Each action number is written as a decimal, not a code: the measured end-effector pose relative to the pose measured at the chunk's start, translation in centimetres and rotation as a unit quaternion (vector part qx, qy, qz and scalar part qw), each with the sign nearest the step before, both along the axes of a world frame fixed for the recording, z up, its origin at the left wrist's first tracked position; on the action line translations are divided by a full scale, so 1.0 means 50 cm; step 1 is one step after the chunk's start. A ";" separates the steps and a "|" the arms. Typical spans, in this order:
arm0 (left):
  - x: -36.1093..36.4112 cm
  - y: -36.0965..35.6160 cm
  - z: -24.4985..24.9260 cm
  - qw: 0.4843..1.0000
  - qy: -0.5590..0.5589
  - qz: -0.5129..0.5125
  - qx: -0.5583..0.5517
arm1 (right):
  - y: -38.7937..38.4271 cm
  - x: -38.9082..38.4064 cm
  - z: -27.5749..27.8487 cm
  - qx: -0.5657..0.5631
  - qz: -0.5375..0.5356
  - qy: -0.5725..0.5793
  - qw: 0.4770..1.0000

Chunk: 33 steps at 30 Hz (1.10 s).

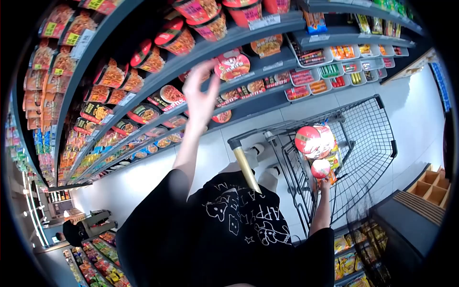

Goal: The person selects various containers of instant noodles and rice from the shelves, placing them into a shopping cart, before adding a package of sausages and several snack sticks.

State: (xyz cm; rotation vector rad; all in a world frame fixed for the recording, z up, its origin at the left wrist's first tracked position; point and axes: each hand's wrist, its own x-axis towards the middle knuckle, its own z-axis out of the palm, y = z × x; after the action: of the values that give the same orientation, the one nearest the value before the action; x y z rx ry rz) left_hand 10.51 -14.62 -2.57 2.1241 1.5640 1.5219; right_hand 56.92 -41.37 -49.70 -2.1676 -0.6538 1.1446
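My left hand reaches to the shelf with thumb and fingers apart, its fingertips right beside a red-lidded instant noodle bowl. Nothing shows between those fingers. Low over the shopping cart, my right hand has its fingers around a small instant noodle cup with a red and white lid. Just beyond that cup, a larger red-lidded noodle tub and colourful packets overlap the cart's wire basket. The cart's yellow handle lies across in front of my body.
Long shelves of noodle bowls and packets curve along the left and top. White trays hold small wrapped snacks. A wooden divided display stands at the right. Another person is farther down the aisle at lower left.
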 end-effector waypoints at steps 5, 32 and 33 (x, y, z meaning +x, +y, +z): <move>-0.070 0.179 0.103 0.988 -0.090 0.067 0.103 | -0.007 0.015 0.051 -0.085 0.025 -0.104 0.991; 0.149 -0.086 -0.153 0.867 -0.426 -0.169 -0.197 | 0.174 -0.189 0.627 0.131 0.062 0.103 0.984; 0.175 -0.114 -0.173 0.856 -0.413 -0.228 -0.213 | 0.178 -0.192 0.625 0.116 0.071 0.107 0.985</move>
State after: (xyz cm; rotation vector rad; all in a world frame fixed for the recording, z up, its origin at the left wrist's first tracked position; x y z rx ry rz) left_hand 19.28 -20.32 -11.22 1.1941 0.8810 1.4280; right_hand 47.30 -32.49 -18.47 -1.7973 -0.8116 1.2845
